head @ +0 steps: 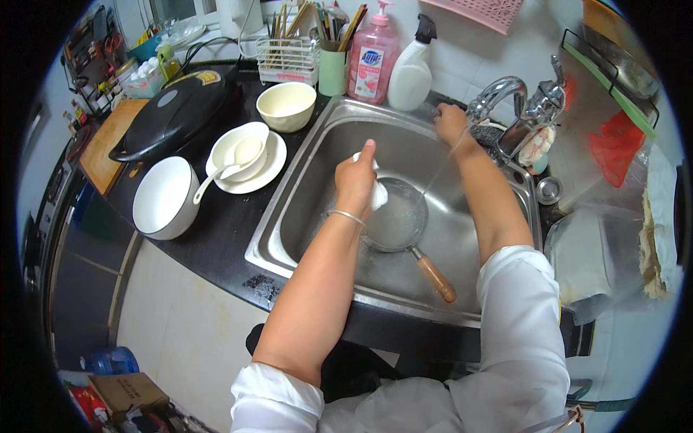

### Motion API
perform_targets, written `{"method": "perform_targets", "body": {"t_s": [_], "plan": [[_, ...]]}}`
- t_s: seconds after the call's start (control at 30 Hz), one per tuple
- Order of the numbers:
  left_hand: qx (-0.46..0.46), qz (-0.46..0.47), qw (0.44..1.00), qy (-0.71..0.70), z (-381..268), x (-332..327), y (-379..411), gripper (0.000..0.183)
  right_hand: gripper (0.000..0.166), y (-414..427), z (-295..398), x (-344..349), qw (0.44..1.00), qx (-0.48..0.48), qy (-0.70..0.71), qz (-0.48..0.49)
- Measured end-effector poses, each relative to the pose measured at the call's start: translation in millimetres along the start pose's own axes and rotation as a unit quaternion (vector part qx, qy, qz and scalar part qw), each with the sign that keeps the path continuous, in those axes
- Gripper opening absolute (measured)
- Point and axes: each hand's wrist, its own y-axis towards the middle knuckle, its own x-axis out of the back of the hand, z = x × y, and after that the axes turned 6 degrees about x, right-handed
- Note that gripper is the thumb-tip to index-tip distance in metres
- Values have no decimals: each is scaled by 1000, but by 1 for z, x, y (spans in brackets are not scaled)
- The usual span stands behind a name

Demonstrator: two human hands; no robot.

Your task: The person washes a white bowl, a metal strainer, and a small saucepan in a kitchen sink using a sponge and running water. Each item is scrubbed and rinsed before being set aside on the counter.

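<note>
My left hand [353, 183] is closed around a white cloth [379, 196] above the stainless steel sink [460, 260]. Beneath it, a round metal strainer or shallow pan [398, 219] with a wooden handle [436, 277] rests in the basin. A thin stream of water falls from the chrome faucet [501, 89] towards its rim. My right hand [451, 124] reaches to the sink's far edge, just left of the spout. Its fingers are bent, and whether they hold anything cannot be made out.
Left of the sink stand a cream bowl [286, 106], a white bowl with a spoon [238, 150] on a plate [276, 176], and a large white bowl [162, 200]. Behind are a pink pump bottle [373, 62] and a white spray bottle [410, 76]. A black lidded pan [178, 113] sits further left.
</note>
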Motion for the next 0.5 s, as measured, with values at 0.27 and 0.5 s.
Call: {"method": "perform_targets", "body": {"t_s": [0.27, 0.5], "plan": [[-160, -137, 905, 371, -10, 13, -2, 22, 19, -114, 99, 43, 975, 180, 58, 118], [-187, -137, 814, 532, -33, 20, -14, 24, 16, -179, 113, -22, 854, 296, 59, 424]]}}
